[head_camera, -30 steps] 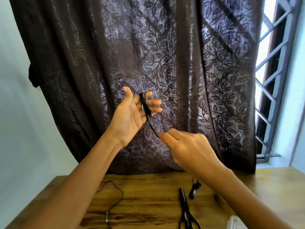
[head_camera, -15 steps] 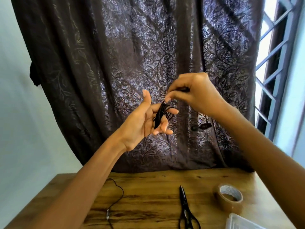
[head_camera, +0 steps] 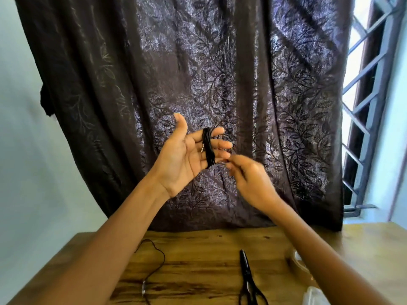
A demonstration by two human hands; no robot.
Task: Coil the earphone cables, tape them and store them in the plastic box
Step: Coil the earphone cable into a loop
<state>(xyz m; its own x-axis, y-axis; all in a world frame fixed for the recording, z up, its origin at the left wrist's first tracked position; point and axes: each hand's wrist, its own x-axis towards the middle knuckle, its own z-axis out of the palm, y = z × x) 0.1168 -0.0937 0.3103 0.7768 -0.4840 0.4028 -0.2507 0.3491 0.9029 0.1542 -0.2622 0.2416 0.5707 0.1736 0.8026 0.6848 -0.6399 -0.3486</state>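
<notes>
Well, the coiling of the first cable looks almost done. The left hand [head_camera: 182,155] is raised in front of the dark leaf-patterned curtain [head_camera: 242,84], palm up, fingers spread and fairly straight. The black earphone cable [head_camera: 208,148] sits wound in a tight bundle around those fingers, its metal plug showing against the palm. The right hand [head_camera: 251,179] is just beside the left fingertips. It is blurred, so I cannot tell whether it pinches the cable's tail or holds nothing.

Taping is still to come, I'd say. The black-handled scissors [head_camera: 247,280] lie untouched on the wooden bench [head_camera: 198,249], the brown tape roll [head_camera: 295,258] peeks out behind the right forearm, and only a corner of the clear plastic box [head_camera: 312,296] shows. A second thin black earphone cable [head_camera: 157,260] lies loose on the bench, uncoiled.

Half a second ago the right hand was above the left fingers, pinching the cable with the earbuds dangling; now it has dropped below them and no earbuds hang free.
</notes>
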